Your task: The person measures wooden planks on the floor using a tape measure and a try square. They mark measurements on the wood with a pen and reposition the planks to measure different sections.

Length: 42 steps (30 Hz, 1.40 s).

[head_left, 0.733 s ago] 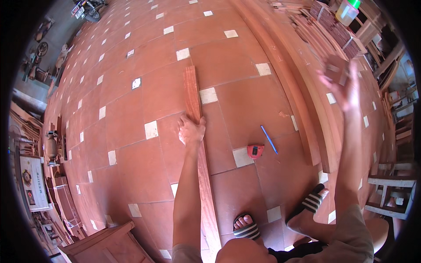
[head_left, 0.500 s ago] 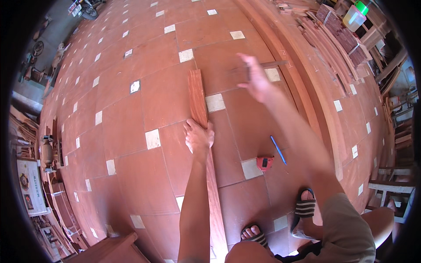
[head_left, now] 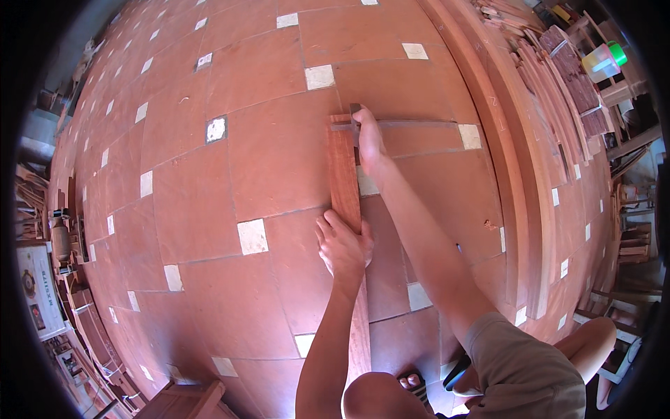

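Note:
A long reddish-brown wooden board (head_left: 342,164) runs away from me along the floor, passing under my left hand. My left hand (head_left: 342,241) is closed around the board's two edges. Farther up, my right hand (head_left: 370,140) grips the dark head of a square (head_left: 419,124) at the board's right edge, close to its far end. The square's thin blade crosses the board and reaches out to the right over the tiles. My right fingers are partly hidden behind the head. Only the tip of a blue pen (head_left: 458,247) shows beside my right forearm.
Long timber beams (head_left: 499,133) lie to the right, with stacked wood strips (head_left: 544,91) and a green-lidded container (head_left: 606,61) beyond them. A wooden piece (head_left: 185,403) stands at the lower left. My sandalled foot (head_left: 413,383) is near the board.
My right hand has moved to the board's far end with the square, whose blade now lies across the board. My left hand keeps its hold. My right arm now hides the red tape measure.

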Motion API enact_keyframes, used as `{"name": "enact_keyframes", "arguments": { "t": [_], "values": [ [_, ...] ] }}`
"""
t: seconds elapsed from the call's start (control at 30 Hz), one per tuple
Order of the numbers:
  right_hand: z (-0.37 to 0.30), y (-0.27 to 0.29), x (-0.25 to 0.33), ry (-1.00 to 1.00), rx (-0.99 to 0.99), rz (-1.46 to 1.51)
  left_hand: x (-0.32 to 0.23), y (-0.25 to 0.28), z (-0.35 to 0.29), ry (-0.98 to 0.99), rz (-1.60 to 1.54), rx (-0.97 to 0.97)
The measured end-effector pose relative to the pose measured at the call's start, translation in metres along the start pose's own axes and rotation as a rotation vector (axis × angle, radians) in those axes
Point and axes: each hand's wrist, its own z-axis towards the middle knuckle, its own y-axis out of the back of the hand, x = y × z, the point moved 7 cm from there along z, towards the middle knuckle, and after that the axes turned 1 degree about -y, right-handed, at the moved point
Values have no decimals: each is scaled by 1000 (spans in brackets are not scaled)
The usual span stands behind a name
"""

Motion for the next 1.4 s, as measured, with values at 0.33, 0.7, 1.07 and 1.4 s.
{"name": "enact_keyframes", "arguments": {
  "t": [0.33,0.7,1.07,1.4],
  "values": [
    [-58,-11,-4,451,-139,-290,7,3,4,-5,38,18],
    [-38,-16,5,420,-134,-256,9,-2,3,-43,38,5],
    [-22,-6,6,417,-141,-277,4,-8,5,-51,37,16],
    [20,-14,33,467,-204,-369,0,2,1,-33,-21,6]
  ]
}}
